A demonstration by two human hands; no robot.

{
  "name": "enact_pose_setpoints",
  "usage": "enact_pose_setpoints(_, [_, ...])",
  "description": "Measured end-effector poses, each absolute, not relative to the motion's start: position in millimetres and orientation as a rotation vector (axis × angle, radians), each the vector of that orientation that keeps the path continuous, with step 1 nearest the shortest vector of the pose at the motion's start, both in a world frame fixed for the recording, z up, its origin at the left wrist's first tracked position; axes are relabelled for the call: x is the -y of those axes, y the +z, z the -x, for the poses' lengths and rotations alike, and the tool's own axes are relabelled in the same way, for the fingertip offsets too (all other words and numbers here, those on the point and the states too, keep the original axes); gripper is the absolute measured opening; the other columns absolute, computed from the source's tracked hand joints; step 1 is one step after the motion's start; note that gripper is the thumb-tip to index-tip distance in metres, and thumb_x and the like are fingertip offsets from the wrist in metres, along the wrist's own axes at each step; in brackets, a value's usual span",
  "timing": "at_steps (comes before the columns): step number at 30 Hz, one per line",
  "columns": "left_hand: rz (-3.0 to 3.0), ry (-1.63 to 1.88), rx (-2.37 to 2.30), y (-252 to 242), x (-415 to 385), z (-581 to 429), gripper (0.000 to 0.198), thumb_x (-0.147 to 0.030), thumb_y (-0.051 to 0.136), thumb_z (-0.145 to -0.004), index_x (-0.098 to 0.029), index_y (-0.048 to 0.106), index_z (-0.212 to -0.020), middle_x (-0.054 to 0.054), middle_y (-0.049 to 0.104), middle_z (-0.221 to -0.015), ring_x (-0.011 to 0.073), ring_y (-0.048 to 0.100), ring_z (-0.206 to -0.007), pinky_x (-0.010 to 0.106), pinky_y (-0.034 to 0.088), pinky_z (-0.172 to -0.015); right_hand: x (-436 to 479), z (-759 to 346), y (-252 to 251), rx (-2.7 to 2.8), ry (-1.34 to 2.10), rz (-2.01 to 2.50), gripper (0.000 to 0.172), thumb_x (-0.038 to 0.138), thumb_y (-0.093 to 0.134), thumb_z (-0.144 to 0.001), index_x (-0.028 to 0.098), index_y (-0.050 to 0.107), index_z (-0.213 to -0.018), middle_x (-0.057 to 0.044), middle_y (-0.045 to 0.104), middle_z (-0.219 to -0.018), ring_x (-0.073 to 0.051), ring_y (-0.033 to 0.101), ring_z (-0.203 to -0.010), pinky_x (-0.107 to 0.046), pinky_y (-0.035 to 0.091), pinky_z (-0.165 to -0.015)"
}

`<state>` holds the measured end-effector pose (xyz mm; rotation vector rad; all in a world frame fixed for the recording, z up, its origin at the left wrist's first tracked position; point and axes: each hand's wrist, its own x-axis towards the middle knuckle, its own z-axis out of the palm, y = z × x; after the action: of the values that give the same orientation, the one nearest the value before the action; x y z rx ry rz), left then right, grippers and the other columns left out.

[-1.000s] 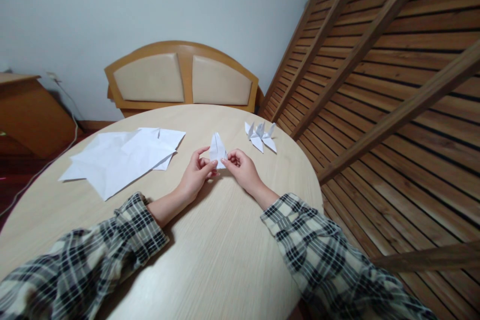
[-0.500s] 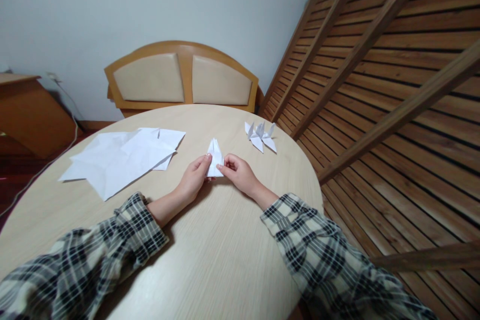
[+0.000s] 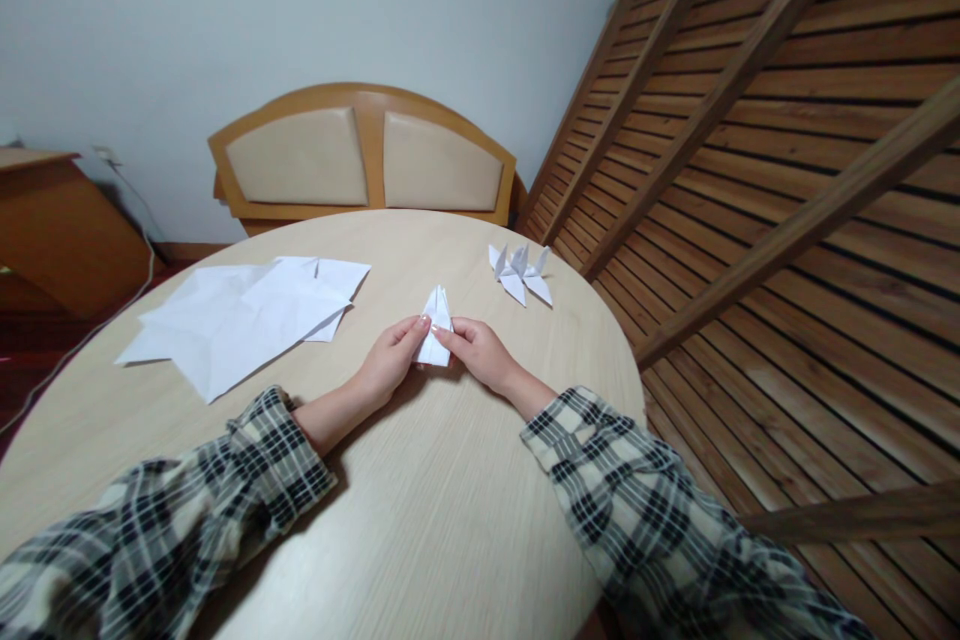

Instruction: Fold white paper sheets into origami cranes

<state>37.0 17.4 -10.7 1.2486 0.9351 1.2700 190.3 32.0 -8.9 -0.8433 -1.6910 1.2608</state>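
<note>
A small folded white paper [image 3: 433, 351], pointed at its far end and flat at its near edge, is held between both hands over the middle of the table. My left hand [image 3: 390, 360] pinches its left side, with the thumb on top. On the right side, my right hand [image 3: 481, 354] grips it, its thumb lying across the front face. The other fingers are mostly hidden behind the paper. Folded white paper figures [image 3: 519, 272] with pointed wings stand beyond my right hand.
White paper sheets [image 3: 232, 320], creased and overlapping, lie on the left of the round table [image 3: 450, 520]. Behind the table stands a padded headboard [image 3: 375, 150]. A slatted wooden frame [image 3: 750, 200] leans at the right, and a wooden desk [image 3: 67, 230] is at the far left.
The folded paper has shifted slightly to the right and nearer, and its tip has tilted. My right fingers have moved behind the paper, and both thumbs now sit close together on its face.
</note>
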Motion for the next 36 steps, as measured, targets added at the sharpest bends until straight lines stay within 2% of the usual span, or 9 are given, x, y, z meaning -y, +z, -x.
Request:
enact_pose_setpoints(7, [-1.237, 1.233, -0.968, -9.0, -17.9, -35.5, 0.034, -0.047, 0.067, -0.075, -0.014, 0.063, -0.068, 0.0, 0.059, -0.062, 0.0139, 0.048, -0.057, 0.026, 0.036, -0.055, -32.7, -190.8, -8.5, 1.649, 1.333, 0.879, 0.038, 0.054, 0.06, -0.081, 0.018, 0.056, -0.07, 0.002, 0.05, -0.06, -0.012, 0.045, -0.057, -0.026, 0.035, -0.055])
enact_pose_setpoints(13, [-1.258, 1.142, -0.9, -10.7, -17.7, -35.4, 0.042, -0.053, 0.061, -0.082, -0.012, 0.067, -0.075, 0.006, 0.068, -0.071, 0.0174, 0.057, -0.063, 0.029, 0.042, -0.062, -33.5, -192.2, -8.5, 1.648, 1.434, 0.82, 0.034, 0.048, 0.059, -0.081, 0.017, 0.053, -0.067, 0.002, 0.047, -0.061, -0.012, 0.044, -0.058, -0.026, 0.031, -0.056])
enact_pose_setpoints(23, [-1.199, 1.112, -0.925, -7.9, -14.4, -35.6, 0.045, -0.057, 0.067, -0.075, -0.014, 0.062, -0.066, 0.004, 0.064, -0.061, 0.0158, 0.056, -0.056, 0.027, 0.042, -0.055, -27.4, -192.5, -3.2, 1.733, 1.593, 0.771, 0.033, 0.047, 0.06, -0.076, 0.018, 0.048, -0.062, 0.005, 0.042, -0.056, -0.009, 0.035, -0.051, -0.025, 0.025, -0.052])
enact_pose_setpoints(32, [-1.172, 1.113, -0.957, -7.0, -13.3, -35.8, 0.051, -0.064, 0.072, -0.066, -0.014, 0.06, -0.062, 0.001, 0.06, -0.056, 0.0137, 0.053, -0.052, 0.026, 0.039, -0.051, -28.7, -193.3, -4.2, 1.736, 1.595, 0.761, 0.033, 0.045, 0.061, -0.077, 0.019, 0.048, -0.062, 0.005, 0.044, -0.056, -0.009, 0.037, -0.053, -0.026, 0.027, -0.053])
enact_pose_setpoints(36, [-1.178, 1.122, -0.95, -7.0, -13.4, -36.2, 0.05, -0.063, 0.072, -0.067, -0.014, 0.06, -0.063, 0.001, 0.059, -0.057, 0.0137, 0.052, -0.053, 0.026, 0.038, -0.053, -27.8, -193.5, -2.0, 1.733, 1.604, 0.773, 0.033, 0.045, 0.061, -0.077, 0.018, 0.049, -0.063, 0.005, 0.044, -0.057, -0.009, 0.037, -0.054, -0.026, 0.028, -0.054])
